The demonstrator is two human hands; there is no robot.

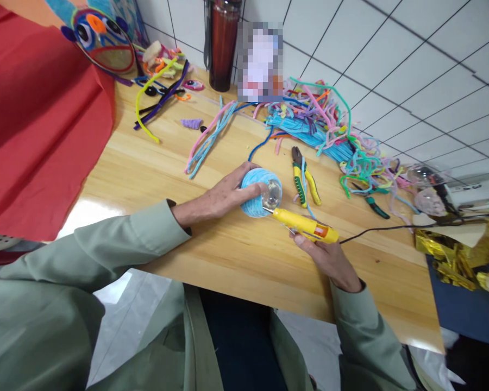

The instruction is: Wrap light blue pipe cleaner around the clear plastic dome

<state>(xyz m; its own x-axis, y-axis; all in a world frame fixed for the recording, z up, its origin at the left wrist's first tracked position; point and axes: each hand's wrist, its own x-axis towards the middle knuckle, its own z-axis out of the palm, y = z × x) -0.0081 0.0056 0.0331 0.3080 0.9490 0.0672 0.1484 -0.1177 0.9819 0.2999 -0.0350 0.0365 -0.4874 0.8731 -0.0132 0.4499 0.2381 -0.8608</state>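
My left hand (238,187) is closed around a clear plastic ball (273,191) that is partly wrapped in light blue pipe cleaner (255,208). In my right hand (324,258) is a yellow hot glue gun (303,224), held by its grip. Its nozzle points left and meets the edge of the blue wrapping, near my left thumb. A black cord trails from the gun to the right. Just beyond the ball lie pliers with yellow and green handles (317,187), and light blue pipe cleaner pieces rest across them.
Along the tiled wall runs a pile of coloured pipe cleaners (309,133). A dark red bottle (224,49) stands by a blurred-out upright object (259,62). At left are a blue craft figure (101,38) and a red cloth (44,119); gold foil (452,260) lies right.
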